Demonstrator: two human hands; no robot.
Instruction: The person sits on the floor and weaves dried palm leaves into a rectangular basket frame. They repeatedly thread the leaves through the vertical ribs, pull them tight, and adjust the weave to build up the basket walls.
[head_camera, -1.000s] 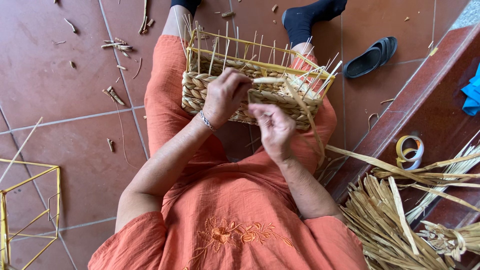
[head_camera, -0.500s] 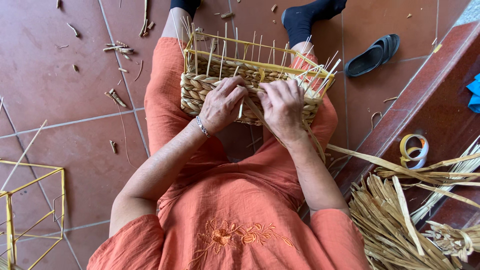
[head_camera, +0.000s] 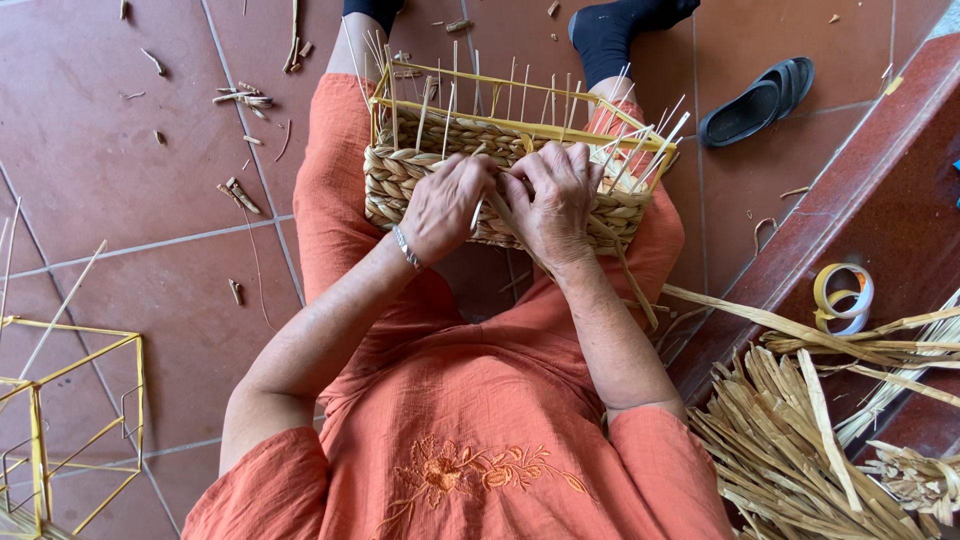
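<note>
Woven straw basket (head_camera: 440, 170) rests on lap, left hand (head_camera: 450, 205) and right hand (head_camera: 555, 200) both pinching its braided strand (head_camera: 610, 245)

Fingertips of both hands hidden against the woven basket (head_camera: 505, 160), yellow wire frame (head_camera: 60, 420) cut by left edge

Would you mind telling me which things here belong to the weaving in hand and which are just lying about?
In use:
- half-woven basket on the lap
- left hand and right hand, both pressed on its near wall
- straw strand trailing from the basket
- pile of dried straw

Lying about:
- black sandal
- tape roll
- empty yellow wire frame
- straw scraps on the floor
</note>
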